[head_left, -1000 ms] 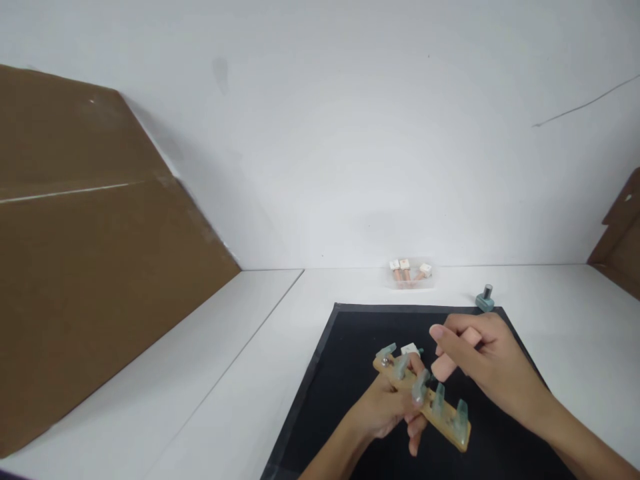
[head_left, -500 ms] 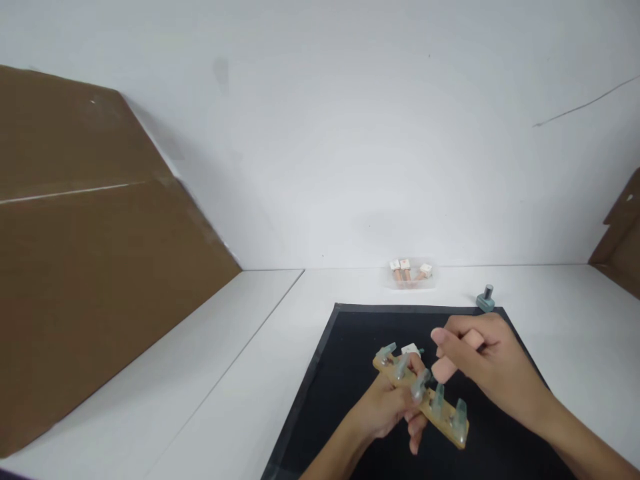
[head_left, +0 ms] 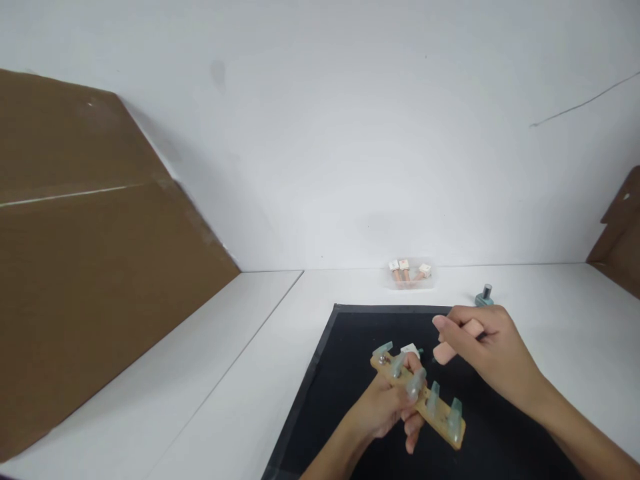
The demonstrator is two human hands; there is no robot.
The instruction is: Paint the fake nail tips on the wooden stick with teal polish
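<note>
My left hand (head_left: 387, 408) is closed around a tan wooden bar (head_left: 444, 420) that carries several translucent green clips, holding it tilted above the black mat (head_left: 340, 373). My right hand (head_left: 487, 357) is closed on a pink cylindrical handle (head_left: 447, 350), just right of and above the bar's upper end. A small white piece (head_left: 410, 349) shows at the bar's far end between the two hands; what it belongs to is unclear.
A clear tray (head_left: 411, 275) with a few pink-and-white pieces sits by the back wall. A small green-and-grey part (head_left: 484, 297) stands behind the mat's right corner. Brown cardboard panels (head_left: 90, 253) lean at the left and far right (head_left: 623, 233).
My right hand has lifted the pink handle slightly up and away from the bar. The left hand and bar have shifted a little to the left.
</note>
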